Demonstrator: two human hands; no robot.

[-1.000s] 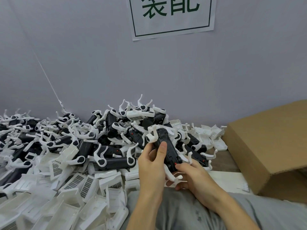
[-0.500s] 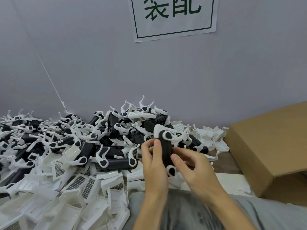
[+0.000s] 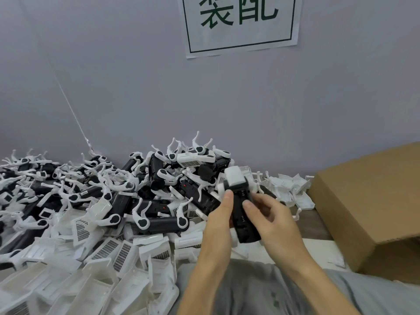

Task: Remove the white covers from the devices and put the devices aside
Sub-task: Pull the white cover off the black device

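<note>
I hold one black device [image 3: 244, 214] upright in front of me, over my lap. A white cover [image 3: 235, 177] sits on its top end. My left hand [image 3: 219, 226] grips the device's left side, thumb on its upper edge. My right hand [image 3: 269, 220] holds its right side, with the thumb pressed on the black face just below the cover. White legs of the device poke out behind the hands.
A big heap of black devices with white arms [image 3: 127, 192] fills the table to the left and behind. Loose white covers [image 3: 95, 264] lie piled at the front left and at the back right [image 3: 291, 189]. A cardboard box [image 3: 372, 201] stands on the right.
The device has been turned in my hands: its white cover end now points up and its black flat face is toward me. My right thumb moved onto that face.
</note>
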